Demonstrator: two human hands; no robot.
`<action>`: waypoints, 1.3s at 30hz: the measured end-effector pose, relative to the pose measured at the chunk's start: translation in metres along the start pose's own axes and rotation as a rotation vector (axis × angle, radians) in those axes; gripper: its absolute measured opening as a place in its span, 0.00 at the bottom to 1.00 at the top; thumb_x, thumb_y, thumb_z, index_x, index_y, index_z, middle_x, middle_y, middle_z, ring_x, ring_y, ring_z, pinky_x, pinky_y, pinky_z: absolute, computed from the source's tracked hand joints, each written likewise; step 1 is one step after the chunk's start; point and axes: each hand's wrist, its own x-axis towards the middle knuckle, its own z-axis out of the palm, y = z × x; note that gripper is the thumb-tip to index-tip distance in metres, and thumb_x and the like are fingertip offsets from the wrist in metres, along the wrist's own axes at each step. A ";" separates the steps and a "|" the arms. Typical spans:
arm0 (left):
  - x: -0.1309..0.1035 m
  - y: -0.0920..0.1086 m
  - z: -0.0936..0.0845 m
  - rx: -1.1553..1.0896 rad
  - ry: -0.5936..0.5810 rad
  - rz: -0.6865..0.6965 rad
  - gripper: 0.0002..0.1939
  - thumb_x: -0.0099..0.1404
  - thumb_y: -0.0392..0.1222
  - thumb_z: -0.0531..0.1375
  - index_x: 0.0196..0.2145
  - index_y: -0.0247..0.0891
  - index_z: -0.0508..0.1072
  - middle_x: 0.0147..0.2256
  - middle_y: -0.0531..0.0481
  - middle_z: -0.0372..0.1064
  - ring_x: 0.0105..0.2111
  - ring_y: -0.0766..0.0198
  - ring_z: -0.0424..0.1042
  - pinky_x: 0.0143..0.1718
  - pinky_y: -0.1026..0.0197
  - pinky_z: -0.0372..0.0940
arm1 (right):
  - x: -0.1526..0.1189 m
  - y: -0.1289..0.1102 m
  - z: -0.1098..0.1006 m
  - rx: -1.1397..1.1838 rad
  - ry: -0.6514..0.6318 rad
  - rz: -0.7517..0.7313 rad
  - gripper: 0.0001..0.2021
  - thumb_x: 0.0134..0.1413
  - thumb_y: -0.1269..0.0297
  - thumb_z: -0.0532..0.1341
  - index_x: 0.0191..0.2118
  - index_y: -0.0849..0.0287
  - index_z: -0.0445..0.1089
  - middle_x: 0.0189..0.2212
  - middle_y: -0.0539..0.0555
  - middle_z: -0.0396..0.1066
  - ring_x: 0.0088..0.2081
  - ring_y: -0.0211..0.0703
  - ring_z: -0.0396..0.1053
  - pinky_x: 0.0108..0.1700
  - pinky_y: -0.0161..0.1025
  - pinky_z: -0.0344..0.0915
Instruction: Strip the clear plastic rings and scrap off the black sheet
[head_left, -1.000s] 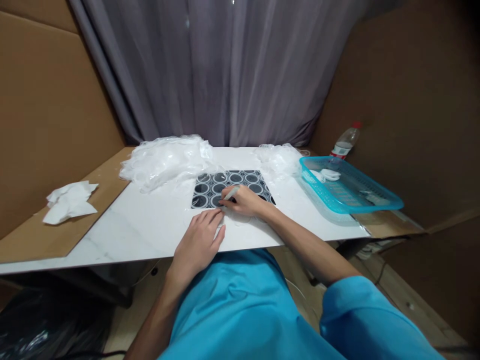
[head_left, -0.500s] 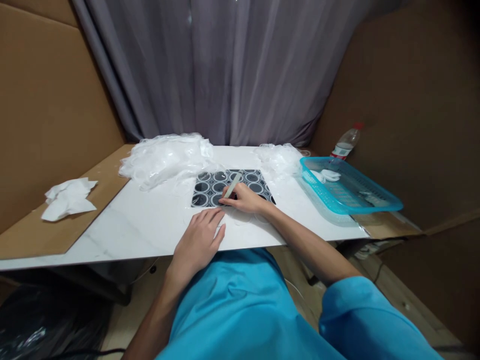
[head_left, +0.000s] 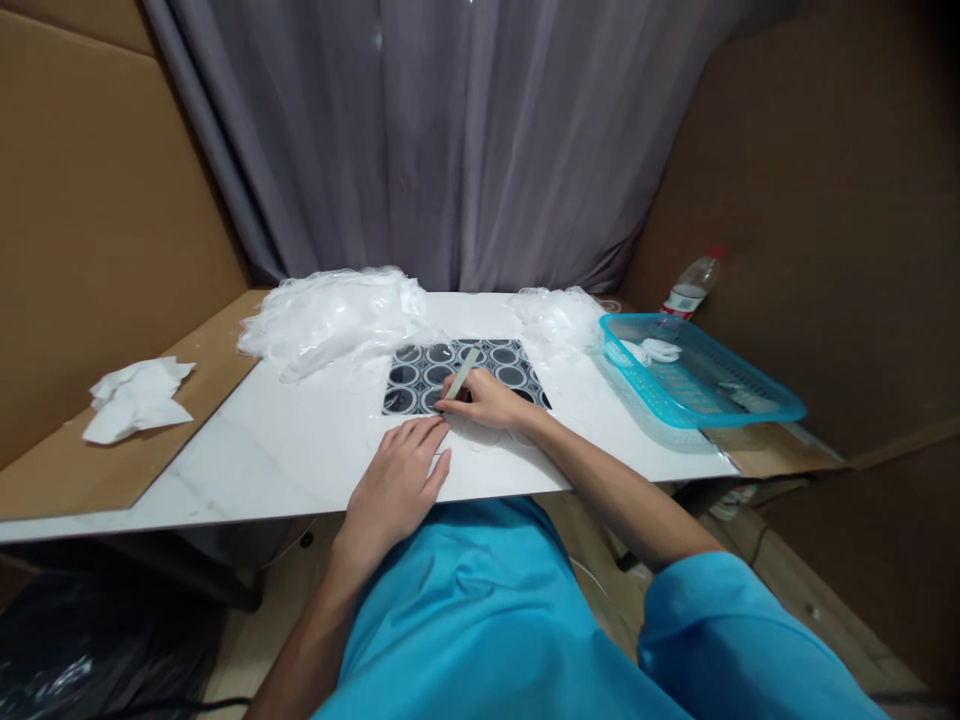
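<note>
A black sheet [head_left: 405, 374] printed with rows of grey rings lies on the white table, with a glossy clear layer over it. My right hand [head_left: 484, 398] pinches a slim, flat, pale grey-green tool [head_left: 463, 370], tilted, above the sheet's near edge. Its lower tip is hidden by the fingers, and its exact kind cannot be made out. My left hand [head_left: 397, 470] lies flat just in front of the sheet, fingers stretched out and nothing in them. Its fingertips almost meet the right hand's fingers. Faint clear circular outlines show on the table around the hands.
Heaps of clear-and-white film pieces stand at the back left [head_left: 337, 310] and back right [head_left: 559, 315]. On the right, a blue basket [head_left: 750, 412] holds white pieces, with a plastic bottle [head_left: 686, 290] behind. Crumpled tissue [head_left: 139, 400] lies left on cardboard. Cardboard walls flank the table.
My right hand has shifted very slightly left and toward me along the sheet's near edge, carrying the slim tool. My left hand stays in place.
</note>
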 end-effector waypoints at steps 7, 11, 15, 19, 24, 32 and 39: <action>0.001 0.002 0.000 0.024 -0.012 -0.018 0.21 0.84 0.45 0.52 0.68 0.39 0.70 0.65 0.40 0.72 0.67 0.48 0.69 0.68 0.42 0.63 | -0.003 -0.007 0.002 -0.247 -0.023 -0.184 0.10 0.76 0.64 0.61 0.40 0.57 0.76 0.38 0.54 0.75 0.38 0.43 0.69 0.41 0.39 0.60; 0.002 0.002 -0.001 0.012 -0.021 -0.025 0.19 0.84 0.44 0.53 0.66 0.40 0.71 0.62 0.39 0.74 0.64 0.47 0.71 0.67 0.42 0.64 | -0.006 -0.014 0.003 -0.392 -0.028 -0.218 0.12 0.78 0.63 0.58 0.39 0.57 0.74 0.38 0.54 0.71 0.38 0.44 0.66 0.38 0.39 0.56; 0.002 0.000 0.000 0.002 -0.007 -0.020 0.20 0.83 0.44 0.53 0.67 0.41 0.70 0.62 0.39 0.73 0.65 0.47 0.70 0.67 0.41 0.65 | -0.007 -0.015 0.004 -0.444 -0.022 -0.215 0.13 0.78 0.65 0.57 0.37 0.57 0.73 0.38 0.55 0.72 0.36 0.44 0.65 0.37 0.40 0.54; 0.001 -0.001 0.001 0.000 0.004 -0.007 0.20 0.84 0.44 0.53 0.67 0.41 0.71 0.64 0.39 0.73 0.66 0.47 0.70 0.68 0.42 0.65 | -0.005 -0.011 0.004 -0.328 -0.003 -0.153 0.10 0.76 0.64 0.60 0.40 0.56 0.77 0.38 0.55 0.75 0.38 0.44 0.68 0.40 0.40 0.58; 0.000 0.000 0.000 -0.003 0.001 -0.003 0.22 0.84 0.45 0.52 0.69 0.41 0.70 0.66 0.41 0.72 0.67 0.48 0.69 0.70 0.41 0.63 | -0.001 -0.007 0.002 -0.104 -0.001 -0.048 0.11 0.75 0.60 0.63 0.42 0.58 0.80 0.37 0.54 0.78 0.37 0.44 0.71 0.43 0.41 0.63; -0.001 0.001 0.000 0.010 -0.008 -0.008 0.22 0.84 0.45 0.52 0.70 0.40 0.69 0.67 0.39 0.71 0.68 0.48 0.68 0.69 0.42 0.63 | 0.003 0.001 0.001 0.048 0.001 0.054 0.12 0.74 0.58 0.65 0.40 0.59 0.80 0.37 0.54 0.79 0.36 0.43 0.71 0.42 0.39 0.65; 0.000 0.002 -0.001 0.004 -0.001 -0.010 0.21 0.84 0.44 0.52 0.69 0.41 0.70 0.67 0.39 0.72 0.68 0.48 0.69 0.69 0.42 0.64 | 0.003 0.002 0.001 0.009 0.004 0.033 0.12 0.74 0.58 0.64 0.39 0.59 0.80 0.36 0.54 0.79 0.35 0.43 0.70 0.42 0.40 0.65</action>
